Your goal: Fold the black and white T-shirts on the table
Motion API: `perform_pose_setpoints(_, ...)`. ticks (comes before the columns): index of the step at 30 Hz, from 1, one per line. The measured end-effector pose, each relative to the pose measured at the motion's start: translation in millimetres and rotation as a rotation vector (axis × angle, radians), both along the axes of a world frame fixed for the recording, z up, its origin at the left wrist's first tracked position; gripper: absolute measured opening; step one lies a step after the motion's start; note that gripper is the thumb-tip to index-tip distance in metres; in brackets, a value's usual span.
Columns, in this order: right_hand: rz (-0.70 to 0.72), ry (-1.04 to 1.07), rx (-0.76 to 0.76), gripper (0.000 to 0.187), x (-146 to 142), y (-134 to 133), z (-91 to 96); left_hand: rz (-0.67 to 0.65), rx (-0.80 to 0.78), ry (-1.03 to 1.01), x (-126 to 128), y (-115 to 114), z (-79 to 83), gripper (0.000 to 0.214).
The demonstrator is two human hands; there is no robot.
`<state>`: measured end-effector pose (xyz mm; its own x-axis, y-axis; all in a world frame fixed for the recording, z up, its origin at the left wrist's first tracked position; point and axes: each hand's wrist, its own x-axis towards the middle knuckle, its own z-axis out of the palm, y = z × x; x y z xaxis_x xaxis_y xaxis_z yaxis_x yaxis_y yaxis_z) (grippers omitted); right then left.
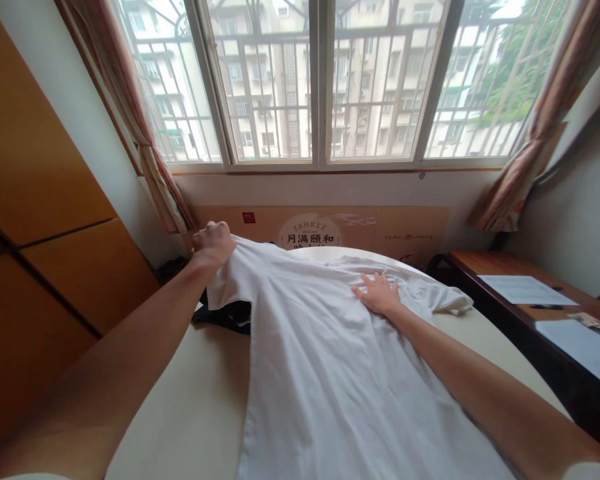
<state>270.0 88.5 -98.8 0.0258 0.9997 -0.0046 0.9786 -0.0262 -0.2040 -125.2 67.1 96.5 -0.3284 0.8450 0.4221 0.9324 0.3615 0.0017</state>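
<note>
A white T-shirt (310, 347) lies spread over a round, pale table (190, 407), its lower end running out of view toward me. My left hand (214, 241) is closed on the shirt's left sleeve and holds it raised at the table's far left. On the upper right part of the shirt, my right hand (380, 293) rests flat with its fingers spread. The right sleeve (453, 299) lies crumpled beyond that hand. Dark cloth (227, 316) shows from beneath the left sleeve; what it is, I cannot tell.
A wooden desk (510, 263) with papers (527, 290) and a pen (546, 307) stands on the right. Orange-brown cabinet doors (45, 267) rise on the left. Behind the table, a printed cardboard panel (410, 223) leans below a barred window (320, 87) with tied curtains (155, 173).
</note>
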Motion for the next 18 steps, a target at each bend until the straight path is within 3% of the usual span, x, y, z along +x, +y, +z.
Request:
perform_pose_setpoints(3,-0.004,-0.002,0.0,0.08,-1,0,-1.0,-0.013,0.023,0.063,18,-3,-13.7,0.037)
perform_pose_setpoints(7,-0.016,-0.02,-0.012,0.081,-6,-1,-2.6,-0.348,-0.009,0.114,75,-7,-35.6,0.039)
perform_pose_setpoints(10,-0.009,-0.035,-0.015,0.086,-9,-6,-0.4,-0.544,-0.225,0.063,125,3,-60.3,0.043)
perform_pose_setpoints(14,0.013,-0.055,0.021,0.094,-11,-8,11.0,-0.531,-0.475,-0.052,168,34,-100.8,0.045)
perform_pose_setpoints(18,0.004,-0.028,0.133,0.084,-15,17,21.9,-0.537,-0.534,-0.145,175,66,-133.8,0.043)
